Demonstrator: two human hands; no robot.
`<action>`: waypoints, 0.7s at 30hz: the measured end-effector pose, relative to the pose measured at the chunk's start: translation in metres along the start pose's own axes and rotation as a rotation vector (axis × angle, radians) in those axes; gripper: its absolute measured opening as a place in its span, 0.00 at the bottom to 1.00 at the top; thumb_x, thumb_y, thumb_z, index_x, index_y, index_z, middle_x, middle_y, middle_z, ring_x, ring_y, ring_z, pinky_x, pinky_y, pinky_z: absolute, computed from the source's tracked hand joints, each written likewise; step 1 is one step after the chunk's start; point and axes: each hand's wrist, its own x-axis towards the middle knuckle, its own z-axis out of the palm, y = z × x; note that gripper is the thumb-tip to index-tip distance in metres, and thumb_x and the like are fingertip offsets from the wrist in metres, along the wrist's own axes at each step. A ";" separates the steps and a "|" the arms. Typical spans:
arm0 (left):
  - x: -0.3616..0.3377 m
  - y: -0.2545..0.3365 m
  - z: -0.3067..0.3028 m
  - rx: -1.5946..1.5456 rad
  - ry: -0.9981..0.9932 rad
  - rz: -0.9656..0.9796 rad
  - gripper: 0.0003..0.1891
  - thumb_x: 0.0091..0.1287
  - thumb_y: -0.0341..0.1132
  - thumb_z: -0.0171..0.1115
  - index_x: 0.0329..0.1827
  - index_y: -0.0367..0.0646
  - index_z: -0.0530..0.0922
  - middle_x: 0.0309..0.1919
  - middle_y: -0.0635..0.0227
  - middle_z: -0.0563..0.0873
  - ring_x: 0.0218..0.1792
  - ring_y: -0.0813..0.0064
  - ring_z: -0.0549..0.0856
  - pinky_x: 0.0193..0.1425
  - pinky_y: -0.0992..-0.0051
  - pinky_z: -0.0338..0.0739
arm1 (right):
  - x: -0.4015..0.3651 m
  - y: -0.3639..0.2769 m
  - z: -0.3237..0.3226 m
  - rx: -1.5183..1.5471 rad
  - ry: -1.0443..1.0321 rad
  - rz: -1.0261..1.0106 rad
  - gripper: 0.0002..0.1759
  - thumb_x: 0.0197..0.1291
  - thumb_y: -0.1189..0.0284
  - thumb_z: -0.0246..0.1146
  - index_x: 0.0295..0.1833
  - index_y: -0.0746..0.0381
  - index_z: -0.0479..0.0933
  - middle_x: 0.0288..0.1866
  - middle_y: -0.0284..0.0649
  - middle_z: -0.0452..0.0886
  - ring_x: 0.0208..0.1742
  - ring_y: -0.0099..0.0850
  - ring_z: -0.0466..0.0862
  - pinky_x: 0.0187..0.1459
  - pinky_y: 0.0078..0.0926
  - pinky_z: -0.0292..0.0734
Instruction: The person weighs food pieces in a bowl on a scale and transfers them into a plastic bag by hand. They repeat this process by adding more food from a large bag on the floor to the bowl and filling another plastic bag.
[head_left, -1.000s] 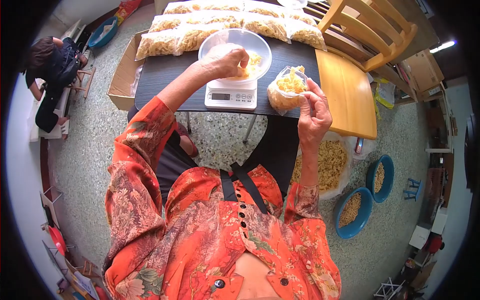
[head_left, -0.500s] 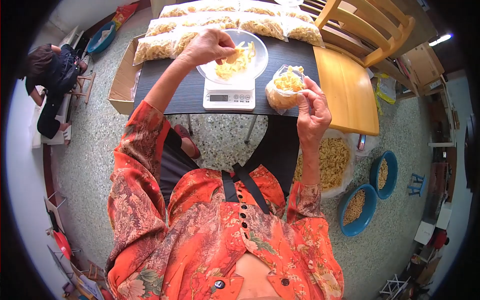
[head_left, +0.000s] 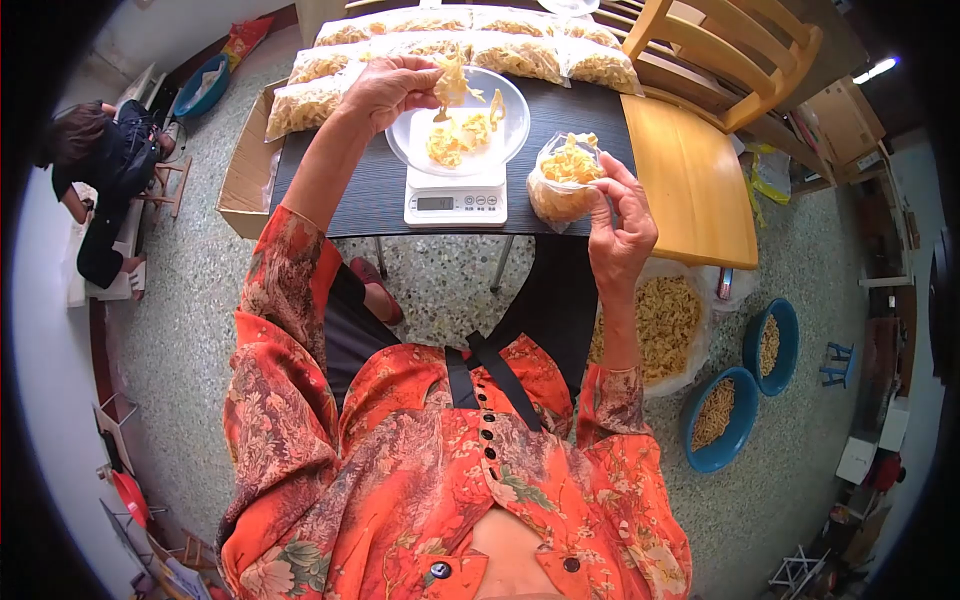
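Observation:
My left hand (head_left: 392,92) pinches a few pale-yellow dried strips (head_left: 453,82) above a clear plastic bowl (head_left: 402,142). More of the same yellow pieces (head_left: 458,140) lie in the bowl, which rests on a white digital scale (head_left: 455,205) at the table's front edge. With thumb and fingers, my right hand (head_left: 622,215) grips the rim of a clear plastic bag (head_left: 560,195). This bag stands upright on the table, filled to its opening with yellow strips.
Several filled clear bags (head_left: 515,55) lie in rows along the back of the dark table (head_left: 350,190). A wooden chair (head_left: 690,190) adjoins it on the right. Below stand a large open bag of pieces (head_left: 665,320) and blue basins (head_left: 722,420). A person (head_left: 110,190) sits at far left.
My left hand has lifted strips up from the bowl and moved slightly left, leaving fewer pieces there. My right hand keeps its grip on the bag.

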 end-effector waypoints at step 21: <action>-0.026 -0.002 0.097 -0.461 -0.364 0.144 0.09 0.70 0.29 0.70 0.47 0.31 0.84 0.38 0.60 0.89 0.36 0.72 0.90 0.44 0.73 0.91 | 0.005 -0.001 0.006 0.017 0.018 -0.002 0.04 0.61 0.80 0.70 0.42 0.67 0.83 0.58 0.52 0.86 0.60 0.43 0.86 0.62 0.38 0.79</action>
